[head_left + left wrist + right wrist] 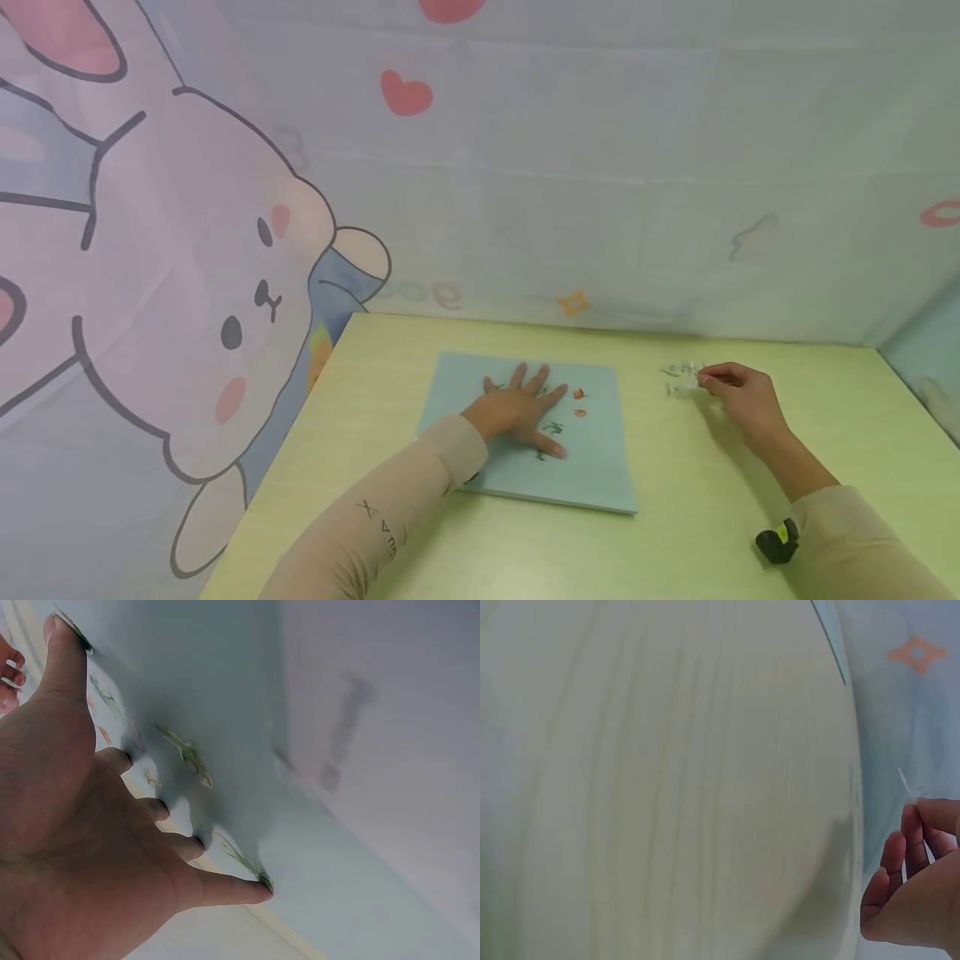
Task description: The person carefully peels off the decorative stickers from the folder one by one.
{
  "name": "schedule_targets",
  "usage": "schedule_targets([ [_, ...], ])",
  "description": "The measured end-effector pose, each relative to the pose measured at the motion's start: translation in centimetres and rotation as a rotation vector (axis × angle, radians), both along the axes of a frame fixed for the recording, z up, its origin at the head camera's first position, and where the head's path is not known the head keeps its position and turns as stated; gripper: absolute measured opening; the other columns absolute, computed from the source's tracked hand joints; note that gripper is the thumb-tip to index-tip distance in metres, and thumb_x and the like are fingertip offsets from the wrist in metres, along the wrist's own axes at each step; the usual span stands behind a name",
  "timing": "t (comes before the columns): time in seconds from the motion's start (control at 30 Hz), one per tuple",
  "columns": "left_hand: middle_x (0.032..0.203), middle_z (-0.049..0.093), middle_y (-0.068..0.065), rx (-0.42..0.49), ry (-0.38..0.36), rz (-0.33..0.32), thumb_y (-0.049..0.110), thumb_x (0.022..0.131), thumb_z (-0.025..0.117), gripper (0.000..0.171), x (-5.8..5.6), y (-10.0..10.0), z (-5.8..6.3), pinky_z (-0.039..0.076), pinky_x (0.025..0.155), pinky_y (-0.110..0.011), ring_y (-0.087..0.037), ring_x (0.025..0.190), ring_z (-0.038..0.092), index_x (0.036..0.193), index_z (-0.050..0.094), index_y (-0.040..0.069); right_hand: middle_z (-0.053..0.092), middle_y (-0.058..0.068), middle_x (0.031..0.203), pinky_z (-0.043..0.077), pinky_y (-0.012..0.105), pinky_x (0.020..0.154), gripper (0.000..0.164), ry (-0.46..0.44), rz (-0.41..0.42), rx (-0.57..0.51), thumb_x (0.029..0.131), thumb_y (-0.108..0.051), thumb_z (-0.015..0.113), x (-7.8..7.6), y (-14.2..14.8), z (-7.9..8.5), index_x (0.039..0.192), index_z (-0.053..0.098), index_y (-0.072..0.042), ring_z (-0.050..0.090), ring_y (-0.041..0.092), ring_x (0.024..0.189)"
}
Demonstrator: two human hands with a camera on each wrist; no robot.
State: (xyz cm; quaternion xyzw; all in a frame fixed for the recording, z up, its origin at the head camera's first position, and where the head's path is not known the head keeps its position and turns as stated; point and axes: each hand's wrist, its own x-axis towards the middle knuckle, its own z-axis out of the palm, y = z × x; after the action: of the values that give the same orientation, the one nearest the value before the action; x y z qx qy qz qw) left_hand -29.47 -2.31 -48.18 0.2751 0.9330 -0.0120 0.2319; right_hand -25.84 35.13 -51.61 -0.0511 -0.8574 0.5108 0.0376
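My left hand (517,412) lies spread on a pale blue sheet or board (581,479), its fingers apart and straight. Small green leaf-like pieces (187,756) lie beneath and around those fingers; two orange ones (580,393) are beside them. In the left wrist view, the thumb and little finger each touch a green piece. Off to the sheet's right, my right hand (746,402) pinches a thin, clear, film-like piece (906,784) between thumb and fingertips. Greenish-white marks show on or by this film (682,377) in the head view; its exact kind cannot be told.
A light yellow-green table (697,542) carries the sheet. By the right sleeve is a small black object (777,542) with a yellow patch. Behind the table hangs a printed cloth (562,167) with a large rabbit figure on its left.
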Motion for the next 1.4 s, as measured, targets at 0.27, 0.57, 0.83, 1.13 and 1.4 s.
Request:
schedule_targets([
  [0.27, 0.178, -0.011, 0.000, -0.012, 0.007, -0.009, 0.083, 0.084, 0.064, 0.113, 0.1, 0.1, -0.1, 0.010, 0.117, -0.081, -0.035, 0.162, -0.013, 0.171, 0.007, 0.039, 0.066, 0.019, 0.127, 0.053, 0.024, 0.075, 0.046, -0.083, -0.034, 0.094, 0.110, -0.033, 0.060, 0.3, 1.3, -1.0, 0.134, 0.066, 0.006, 0.061, 0.019, 0.103],
  [0.57, 0.178, -0.011, -0.001, -0.010, 0.007, -0.005, 0.082, 0.084, 0.065, 0.113, 0.3, 0.0, 0.0, 0.010, 0.117, -0.081, -0.036, 0.162, -0.012, 0.172, 0.008, 0.038, 0.065, 0.029, 0.130, 0.052, 0.048, 0.087, 0.037, -0.082, -0.021, 0.207, 0.108, -0.026, 0.063, 0.2, 1.1, -1.4, 0.126, 0.071, 0.006, 0.059, 0.046, 0.118],
  [0.83, 0.178, -0.011, -0.001, -0.020, 0.010, -0.001, 0.081, 0.085, 0.066, 0.113, 0.5, 0.0, 0.4, 0.011, 0.117, -0.081, -0.036, 0.162, -0.012, 0.172, 0.008, 0.038, 0.071, 0.015, 0.100, 0.047, 0.036, 0.070, 0.027, -0.022, -0.015, 0.314, 0.104, -0.022, 0.069, 0.2, 1.0, -1.0, 0.113, 0.073, 0.004, 0.062, 0.029, 0.090],
  [1.13, 0.178, -0.011, -0.001, -0.007, -0.005, 0.004, 0.080, 0.085, 0.067, 0.113, 0.3, 0.1, 0.2, 0.009, 0.117, -0.081, -0.036, 0.162, -0.013, 0.172, 0.009, 0.038, 0.075, 0.020, 0.107, 0.051, 0.042, 0.074, 0.031, -0.021, -0.020, 0.323, 0.106, -0.025, 0.066, 0.1, 1.3, -1.4, 0.114, 0.076, 0.003, 0.065, 0.040, 0.099],
  [1.4, 0.178, -0.011, -0.001, -0.006, -0.002, 0.009, 0.080, 0.084, 0.067, 0.113, 0.3, 0.1, -0.1, 0.009, 0.117, -0.081, -0.036, 0.162, -0.013, 0.172, 0.009, 0.037, 0.074, 0.023, 0.114, 0.051, 0.035, 0.072, 0.039, -0.041, -0.050, 0.269, 0.107, -0.030, 0.065, 0.2, 1.5, -1.8, 0.120, 0.074, 0.005, 0.065, 0.032, 0.096],
])
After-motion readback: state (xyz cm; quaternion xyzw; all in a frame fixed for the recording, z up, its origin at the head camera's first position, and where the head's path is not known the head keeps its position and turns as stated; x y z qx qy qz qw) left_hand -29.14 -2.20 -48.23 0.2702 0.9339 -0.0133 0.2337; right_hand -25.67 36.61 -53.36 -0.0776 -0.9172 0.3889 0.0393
